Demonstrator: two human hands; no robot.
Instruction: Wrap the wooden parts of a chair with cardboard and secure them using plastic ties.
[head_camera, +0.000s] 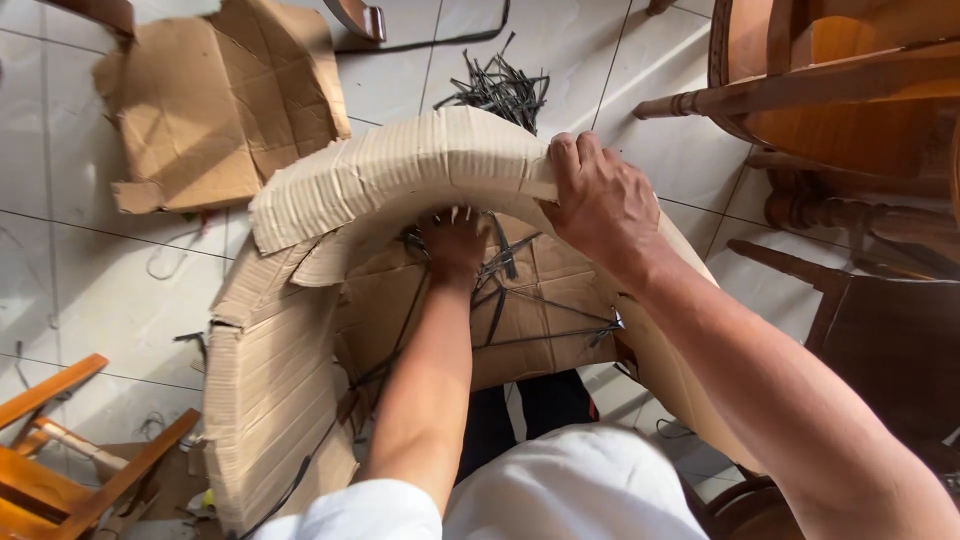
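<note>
I am bent over a big curved sheet of corrugated cardboard (400, 170) that arches over the white tiled floor (110, 290) right in front of my legs. My right hand (600, 200) is closed over the top edge of the arch at its right end, fingers hooked over the rim and the thumb side down on the outer face, so the sheet is held firmly. My left hand (455, 240) reaches under the arch, between the bent sheet above and a flatter cardboard panel (540, 300) behind it. Its fingers are tucked up against the underside of the curve, among some black plastic straps (540, 315) that cross the panel; whether it grips a strap or only presses on the cardboard I cannot tell, because the edge of the arch hides the fingertips. The left side of the sheet drops down steeply to the floor beside my left forearm, and the right side runs down under my right forearm.

Beyond the arch, towards the far edge of the floor, lies a loose heap of black strap offcuts (498, 92), just behind the top of the curve. To the far left lies another flattened cardboard piece (225, 100), well apart from my hands. Dark wooden chairs (830, 90) stand at the right, and a lighter orange wooden chair frame (60, 450) shows at the near left corner.
</note>
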